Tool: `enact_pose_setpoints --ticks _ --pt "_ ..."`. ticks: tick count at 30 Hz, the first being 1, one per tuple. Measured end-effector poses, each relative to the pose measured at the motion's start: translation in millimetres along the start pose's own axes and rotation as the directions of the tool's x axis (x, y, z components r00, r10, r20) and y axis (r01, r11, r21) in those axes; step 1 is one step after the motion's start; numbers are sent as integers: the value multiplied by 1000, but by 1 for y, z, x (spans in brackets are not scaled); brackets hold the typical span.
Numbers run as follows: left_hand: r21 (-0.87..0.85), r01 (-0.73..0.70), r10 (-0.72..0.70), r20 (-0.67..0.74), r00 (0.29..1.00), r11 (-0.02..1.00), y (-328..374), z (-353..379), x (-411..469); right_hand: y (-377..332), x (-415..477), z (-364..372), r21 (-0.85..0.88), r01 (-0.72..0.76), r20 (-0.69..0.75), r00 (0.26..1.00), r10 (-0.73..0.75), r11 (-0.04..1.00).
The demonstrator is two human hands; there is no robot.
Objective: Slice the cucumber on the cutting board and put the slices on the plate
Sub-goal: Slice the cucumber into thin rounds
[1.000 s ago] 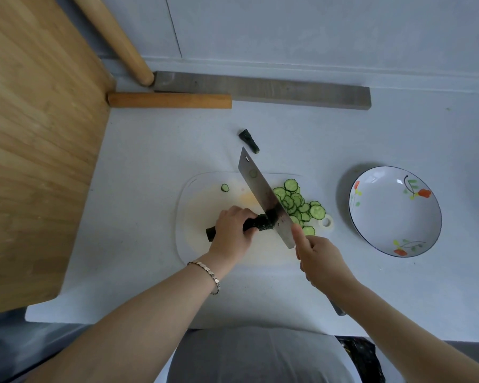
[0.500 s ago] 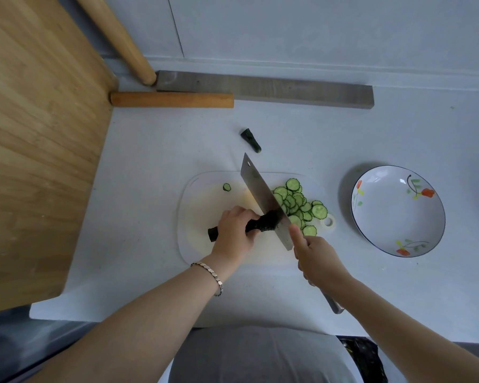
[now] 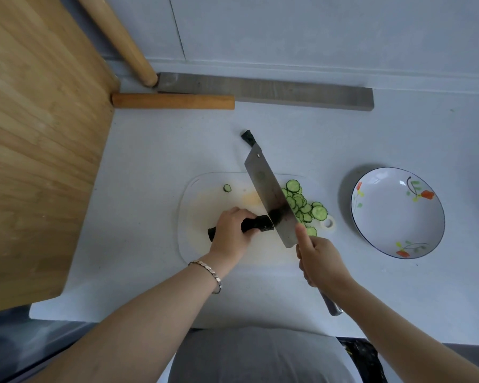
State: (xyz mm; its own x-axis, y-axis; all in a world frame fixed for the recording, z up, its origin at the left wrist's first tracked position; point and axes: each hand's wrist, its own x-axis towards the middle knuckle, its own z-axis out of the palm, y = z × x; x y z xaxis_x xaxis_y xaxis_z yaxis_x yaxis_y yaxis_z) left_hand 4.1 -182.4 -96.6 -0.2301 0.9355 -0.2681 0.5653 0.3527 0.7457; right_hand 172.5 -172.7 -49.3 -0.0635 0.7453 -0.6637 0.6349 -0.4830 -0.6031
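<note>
On the white cutting board (image 3: 202, 246), my left hand (image 3: 231, 230) presses down a dark green cucumber stub (image 3: 257, 224). Its cut end touches the broad steel cleaver (image 3: 271, 199), whose blade stands across the board. My right hand (image 3: 320, 259) grips the cleaver's handle, forefinger along the blade. Right of the blade lies a pile of several cucumber slices (image 3: 306, 207). One small slice (image 3: 227, 188) sits alone at the board's far left. The flowered white plate (image 3: 397, 212) stands to the right with nothing on it.
A cut-off cucumber end (image 3: 248, 137) lies on the white counter beyond the board. A wooden board (image 3: 39, 139) leans at the left. A short wooden stick (image 3: 173, 101), a rolling pin (image 3: 122, 40) and a grey bar (image 3: 266, 91) lie along the back wall.
The cleaver has shifted slightly along the cucumber while slicing. My left hand has stayed on the stub. The slice pile looks much the same.
</note>
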Motion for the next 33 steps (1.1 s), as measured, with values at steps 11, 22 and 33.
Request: enact_pose_setpoints --ticks 11,22,33 --pt "-1 0 0 9 1000 1000 0 0 -1 -7 -3 2 -76 28 -25 999 -30 997" --pt "13 -29 29 12 1000 999 -1 2 -1 4 9 22 -90 -4 -23 1000 2 996" --pt "83 -22 28 -66 997 996 -10 3 -7 1 3 6 63 10 -3 1000 -10 998"
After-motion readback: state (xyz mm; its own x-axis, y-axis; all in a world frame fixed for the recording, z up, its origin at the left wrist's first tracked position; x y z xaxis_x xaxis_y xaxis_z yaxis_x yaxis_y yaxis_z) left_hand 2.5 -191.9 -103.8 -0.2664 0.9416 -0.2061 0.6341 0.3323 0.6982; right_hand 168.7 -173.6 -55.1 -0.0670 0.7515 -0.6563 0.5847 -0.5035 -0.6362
